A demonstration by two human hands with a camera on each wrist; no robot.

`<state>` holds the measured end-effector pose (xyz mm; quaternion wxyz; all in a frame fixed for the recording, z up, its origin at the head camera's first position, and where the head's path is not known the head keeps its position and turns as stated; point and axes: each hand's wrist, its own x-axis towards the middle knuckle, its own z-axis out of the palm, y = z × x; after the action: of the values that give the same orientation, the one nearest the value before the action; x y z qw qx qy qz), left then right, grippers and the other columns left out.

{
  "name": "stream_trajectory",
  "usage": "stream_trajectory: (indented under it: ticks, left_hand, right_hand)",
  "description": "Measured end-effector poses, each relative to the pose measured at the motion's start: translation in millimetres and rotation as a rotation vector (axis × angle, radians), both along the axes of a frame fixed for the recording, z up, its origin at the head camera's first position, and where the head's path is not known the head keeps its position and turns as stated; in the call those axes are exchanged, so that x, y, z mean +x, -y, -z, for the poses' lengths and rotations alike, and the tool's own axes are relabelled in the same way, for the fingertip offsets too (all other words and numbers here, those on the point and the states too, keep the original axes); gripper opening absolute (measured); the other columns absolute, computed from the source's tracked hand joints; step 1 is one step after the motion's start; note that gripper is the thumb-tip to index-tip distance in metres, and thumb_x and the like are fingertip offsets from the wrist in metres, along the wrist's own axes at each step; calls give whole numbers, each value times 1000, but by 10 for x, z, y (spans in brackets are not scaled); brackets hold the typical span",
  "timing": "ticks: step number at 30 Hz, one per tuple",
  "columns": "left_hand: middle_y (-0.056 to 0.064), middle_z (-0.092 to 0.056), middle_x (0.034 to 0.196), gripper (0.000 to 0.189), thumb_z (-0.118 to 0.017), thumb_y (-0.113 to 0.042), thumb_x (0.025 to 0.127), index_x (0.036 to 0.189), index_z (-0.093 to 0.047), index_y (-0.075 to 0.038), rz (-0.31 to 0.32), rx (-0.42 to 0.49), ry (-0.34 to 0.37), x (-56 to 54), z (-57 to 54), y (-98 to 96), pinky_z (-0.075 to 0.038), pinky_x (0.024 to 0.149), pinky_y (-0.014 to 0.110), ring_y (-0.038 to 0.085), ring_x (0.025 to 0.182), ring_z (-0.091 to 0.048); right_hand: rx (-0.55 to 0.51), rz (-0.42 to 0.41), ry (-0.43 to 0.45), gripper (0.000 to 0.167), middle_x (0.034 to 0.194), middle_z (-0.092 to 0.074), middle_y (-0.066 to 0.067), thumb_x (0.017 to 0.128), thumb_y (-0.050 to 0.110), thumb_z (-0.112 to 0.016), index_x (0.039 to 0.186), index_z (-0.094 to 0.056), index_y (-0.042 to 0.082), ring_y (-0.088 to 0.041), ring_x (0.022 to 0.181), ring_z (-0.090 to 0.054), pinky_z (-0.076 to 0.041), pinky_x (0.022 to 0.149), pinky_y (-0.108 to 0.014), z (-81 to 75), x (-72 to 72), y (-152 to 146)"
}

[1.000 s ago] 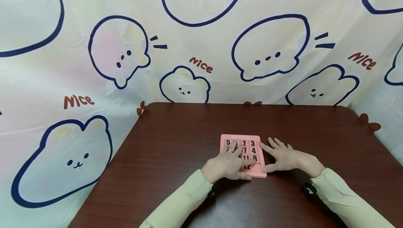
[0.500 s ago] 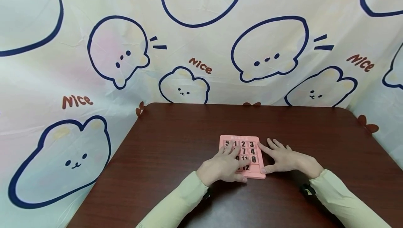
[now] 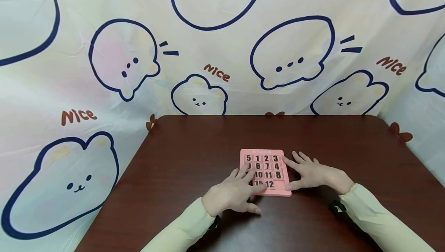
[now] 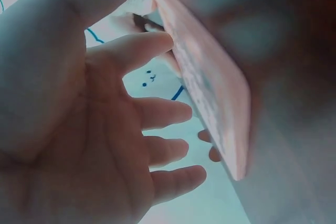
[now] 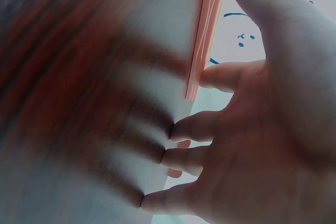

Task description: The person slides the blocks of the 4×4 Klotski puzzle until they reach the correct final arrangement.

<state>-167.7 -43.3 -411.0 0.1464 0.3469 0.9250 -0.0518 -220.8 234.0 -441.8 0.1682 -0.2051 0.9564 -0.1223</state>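
A pink sliding number puzzle lies flat on the table, its black-numbered tiles in rows. The top row reads 5, 1, 2, 3, and the bottom right slot has no tile. My left hand hovers over the lower left part with fingers spread, hiding some tiles. Its index fingertip is at the bottom row near 12; in the left wrist view that fingertip meets the puzzle's face. My right hand has its thumb and index finger against the puzzle's right edge, bracing it. In the right wrist view its other fingertips rest on the table.
The dark brown wooden table extends around the puzzle on all sides. Behind and beside it hangs a pale curtain with cartoon bears. Both forearms wear light green sleeves, with a dark wrist strap at the right one.
My left hand has drawn back left and toward me, uncovering more tiles in the middle and lower rows. My right hand stays at the puzzle's edge. The head view has shifted slightly.
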Motion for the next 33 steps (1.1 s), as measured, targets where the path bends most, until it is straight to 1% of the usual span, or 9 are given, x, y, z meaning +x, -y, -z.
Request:
stream_trajectory:
  ticks: [7, 15, 22, 29, 33]
  left_hand:
    - [8, -20, 164, 70, -58, -68, 85, 148, -36, -48, 11, -15, -13, 17, 43, 41, -23, 121, 48, 34, 154, -8]
    - [11, -21, 164, 68, -60, -67, 85, 146, -40, -47, 17, 3, -21, 12, 46, 20, -23, 121, 49, 35, 154, -7]
    - [10, -21, 164, 67, -60, -67, 85, 146, -42, -46, 34, -4, -36, -6, 27, -63, -23, 121, 48, 35, 153, -10]
    - [9, -20, 164, 68, -59, -68, 85, 147, -39, -47, 54, -24, -44, -30, 41, -166, -24, 121, 49, 34, 153, -11]
    - [7, -18, 165, 67, -58, -69, 85, 146, -37, -51, 46, -37, -32, -55, 49, -165, -24, 120, 49, 33, 154, -9]
  right_hand:
    - [-3, 2, 16, 105, 157, -17, -35, 77, 71, -66, 156, -26, 14, -56, 144, -14, -18, 102, -80, 14, 14, -4]
    - [-9, 3, 21, 105, 157, -18, -35, 77, 71, -66, 156, -26, 14, -56, 144, -13, -17, 102, -80, 24, 19, 7]
    - [2, -4, 6, 105, 157, -17, -35, 77, 71, -66, 156, -26, 13, -57, 144, -15, -19, 101, -81, -12, 9, 10]
    - [1, -12, 11, 105, 157, -16, -36, 77, 71, -65, 156, -26, 14, -58, 144, -14, -19, 100, -81, -19, 1, 9]
    - [2, -15, 1, 105, 157, -17, -36, 77, 71, -65, 156, -27, 13, -58, 143, -15, -19, 100, -81, -14, -11, 14]
